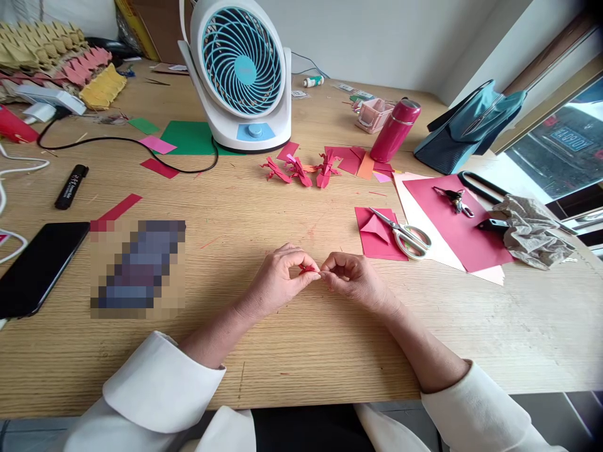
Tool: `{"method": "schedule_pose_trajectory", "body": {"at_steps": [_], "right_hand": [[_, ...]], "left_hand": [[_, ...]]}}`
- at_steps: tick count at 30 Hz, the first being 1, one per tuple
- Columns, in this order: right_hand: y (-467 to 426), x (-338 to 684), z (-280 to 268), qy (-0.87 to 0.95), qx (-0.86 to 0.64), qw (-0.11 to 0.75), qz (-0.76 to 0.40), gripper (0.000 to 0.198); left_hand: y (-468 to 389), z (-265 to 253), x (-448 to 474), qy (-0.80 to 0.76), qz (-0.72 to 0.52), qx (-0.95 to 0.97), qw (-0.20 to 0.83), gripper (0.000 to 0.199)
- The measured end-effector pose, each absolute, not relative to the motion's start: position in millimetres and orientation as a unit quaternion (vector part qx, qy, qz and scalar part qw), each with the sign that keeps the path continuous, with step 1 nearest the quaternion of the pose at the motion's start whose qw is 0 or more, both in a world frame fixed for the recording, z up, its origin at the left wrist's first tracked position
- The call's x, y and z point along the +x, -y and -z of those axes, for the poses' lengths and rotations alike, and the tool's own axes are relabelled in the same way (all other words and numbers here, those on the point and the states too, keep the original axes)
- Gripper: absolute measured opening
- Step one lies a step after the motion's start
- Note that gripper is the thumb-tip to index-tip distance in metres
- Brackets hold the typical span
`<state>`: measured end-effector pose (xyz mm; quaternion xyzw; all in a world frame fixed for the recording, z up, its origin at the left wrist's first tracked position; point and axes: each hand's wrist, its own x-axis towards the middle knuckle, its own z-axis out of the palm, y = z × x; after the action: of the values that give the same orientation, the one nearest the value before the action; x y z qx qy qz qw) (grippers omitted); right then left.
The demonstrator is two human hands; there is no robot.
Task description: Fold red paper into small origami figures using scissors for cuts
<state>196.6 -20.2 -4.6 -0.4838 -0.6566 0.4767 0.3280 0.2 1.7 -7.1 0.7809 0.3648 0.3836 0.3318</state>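
Loose white sleeves, broad turned-back cuffs, black cloth at the lap.

We locate the fan at the rear of the table. Before it, toward the right, we find the paper figures; farther right are the bottle, then the bag. Right of and behind the right hand, the scissors lie partly on the paper stack. At far left, we note the marker behind the phone.

Pinched paper mostly hidden, fan cropped
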Motion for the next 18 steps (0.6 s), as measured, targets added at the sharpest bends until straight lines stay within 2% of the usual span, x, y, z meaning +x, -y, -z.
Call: {"method": "schedule_pose_trajectory", "body": {"at_steps": [5, 12, 18], "right_hand": [[22, 193, 1, 0.684, -0.482, 0.343, -0.427, 0.012], [17, 194, 11, 0.611, -0.452, 0.351, -0.547, 0.029], [16, 197, 12, 0.599, -0.455, 0.345, -0.561, 0.032]], "left_hand": [[-3, 5, 0, -0.358, -0.385, 0.783, 0.333, 0.013], [-3, 1, 1, -0.366, -0.412, 0.759, 0.346, 0.012], [-6, 6, 0, -0.346, -0.420, 0.763, 0.350, 0.008]]}}
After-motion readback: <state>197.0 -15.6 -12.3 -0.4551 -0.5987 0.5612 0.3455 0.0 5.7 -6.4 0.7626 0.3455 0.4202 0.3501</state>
